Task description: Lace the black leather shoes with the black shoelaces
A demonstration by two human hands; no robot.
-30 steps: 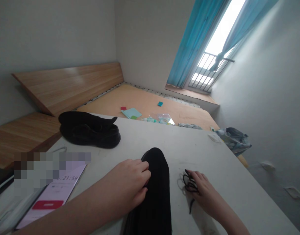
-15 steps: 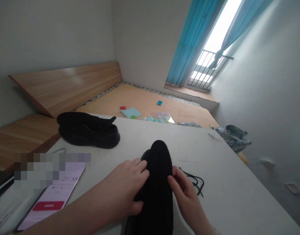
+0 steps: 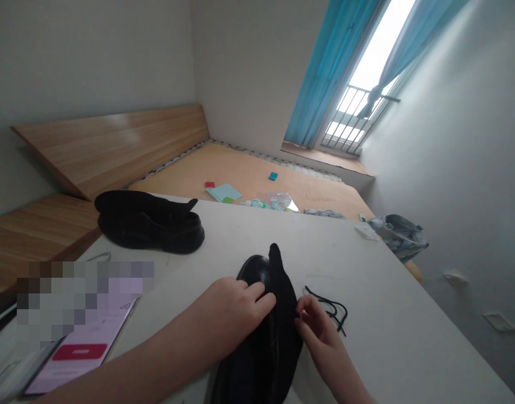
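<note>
A black shoe (image 3: 255, 270) stands at the table's near edge, its toe pointing away from me. Along its right side a black insole (image 3: 288, 322) is tilted nearly on edge, showing its thin side. My left hand (image 3: 240, 308) is closed over the shoe's upper, with its fingertips reaching the insole's left edge. From the right, my right hand (image 3: 320, 336) pinches the insole's outer edge between thumb and fingers. A loose black shoelace (image 3: 337, 311) lies on the table just beyond my right hand.
A second black shoe (image 3: 156, 233) rests at the far left of the white table (image 3: 367, 269), an insole (image 3: 131, 201) lying on top. A lit phone (image 3: 84, 348) is by my left forearm. Beyond the table, small items including a light-blue booklet (image 3: 224, 192) lie on a bed (image 3: 249, 165).
The insole has turned from lying flat over the shoe to standing on edge at its right, uncovering the shoe's toe. My left hand has shifted slightly right.
</note>
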